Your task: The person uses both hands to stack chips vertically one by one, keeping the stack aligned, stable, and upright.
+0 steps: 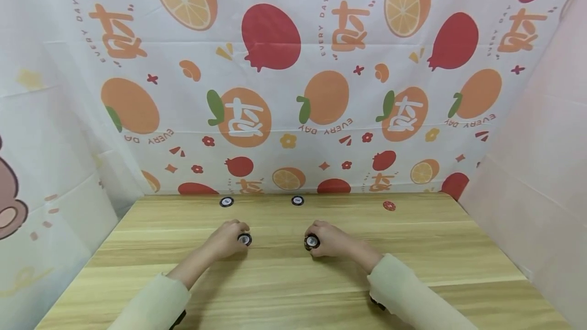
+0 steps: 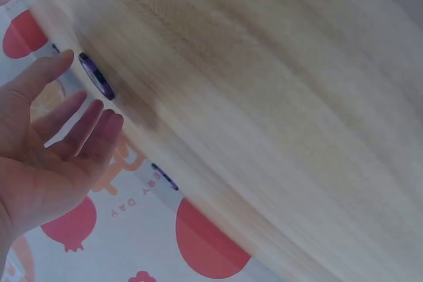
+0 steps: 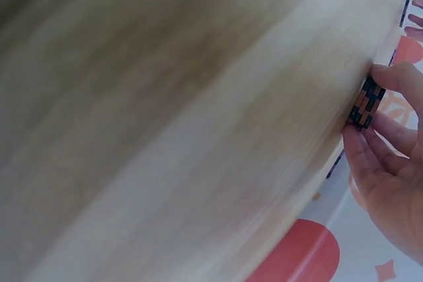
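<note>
In the head view my left hand [image 1: 228, 240] is beside a single black poker chip [image 1: 245, 239] with a white centre. The left wrist view has this chip [image 2: 97, 76] flat on the table, a small gap between it and my loosely spread thumb and fingers. Over to the right, my right hand [image 1: 331, 240] grips a short stack of black poker chips [image 1: 312, 241] between thumb and fingertips. Orange-brown edge marks show on that stack [image 3: 367, 103] in the right wrist view. Whether the stack touches the table is hard to tell.
Along the far edge of the wooden table [image 1: 275, 289] lie a black chip [image 1: 227, 201] on the left, another black chip [image 1: 297, 200] in the middle and a red chip [image 1: 389, 205] on the right. A fruit-printed cloth [image 1: 284, 85] hangs behind the table.
</note>
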`<control>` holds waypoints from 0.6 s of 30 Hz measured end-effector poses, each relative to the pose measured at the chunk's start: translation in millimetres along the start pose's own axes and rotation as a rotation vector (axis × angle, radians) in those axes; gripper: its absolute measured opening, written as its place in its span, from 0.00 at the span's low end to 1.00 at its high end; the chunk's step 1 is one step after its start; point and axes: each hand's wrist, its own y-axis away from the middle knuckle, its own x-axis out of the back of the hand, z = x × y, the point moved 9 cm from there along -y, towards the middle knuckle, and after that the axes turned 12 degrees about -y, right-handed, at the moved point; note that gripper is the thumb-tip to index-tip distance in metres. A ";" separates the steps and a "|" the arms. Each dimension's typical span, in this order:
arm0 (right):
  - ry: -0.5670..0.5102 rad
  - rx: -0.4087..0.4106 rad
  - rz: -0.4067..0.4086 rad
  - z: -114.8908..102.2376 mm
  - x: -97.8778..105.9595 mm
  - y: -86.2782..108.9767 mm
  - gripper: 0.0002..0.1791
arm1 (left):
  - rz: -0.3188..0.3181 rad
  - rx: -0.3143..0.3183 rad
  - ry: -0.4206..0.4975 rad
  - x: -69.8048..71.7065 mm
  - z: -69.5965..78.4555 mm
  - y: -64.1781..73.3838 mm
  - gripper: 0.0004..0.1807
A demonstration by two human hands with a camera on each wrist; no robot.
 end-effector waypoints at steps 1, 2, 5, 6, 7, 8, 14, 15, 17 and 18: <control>-0.002 -0.001 0.001 -0.1 -0.1 -0.2 0.21 | 0.005 -0.008 -0.006 0.2 0.4 -0.4 0.21; -0.004 -0.004 0.001 0.2 -0.2 -0.5 0.20 | 0.008 -0.012 -0.012 0.3 0.5 -0.7 0.20; -0.011 -0.014 0.005 0.4 0.0 -0.7 0.21 | 0.017 -0.023 -0.025 1.2 1.1 -1.3 0.19; -0.015 -0.016 0.005 0.3 0.3 -0.6 0.21 | 0.018 -0.025 -0.026 1.1 1.1 -1.3 0.18; -0.018 -0.017 0.005 0.1 0.4 -0.5 0.21 | 0.021 -0.030 -0.026 1.2 1.4 -1.3 0.17; -0.017 -0.018 0.004 0.2 0.4 -0.5 0.21 | 0.023 -0.034 -0.028 1.5 1.8 -1.2 0.17; 0.002 -0.027 0.000 0.9 0.8 -1.7 0.21 | 0.027 -0.106 -0.066 2.1 7.4 -1.7 0.15; 0.006 -0.031 -0.001 1.1 0.7 -1.9 0.21 | 0.023 -0.124 -0.071 2.0 8.6 -1.9 0.15; 0.009 -0.034 -0.003 1.2 0.3 -2.0 0.21 | 0.009 -0.155 -0.062 1.3 10.8 -2.6 0.14; 0.008 -0.035 -0.004 1.1 0.1 -2.0 0.20 | -0.002 -0.166 -0.053 0.9 11.7 -3.0 0.14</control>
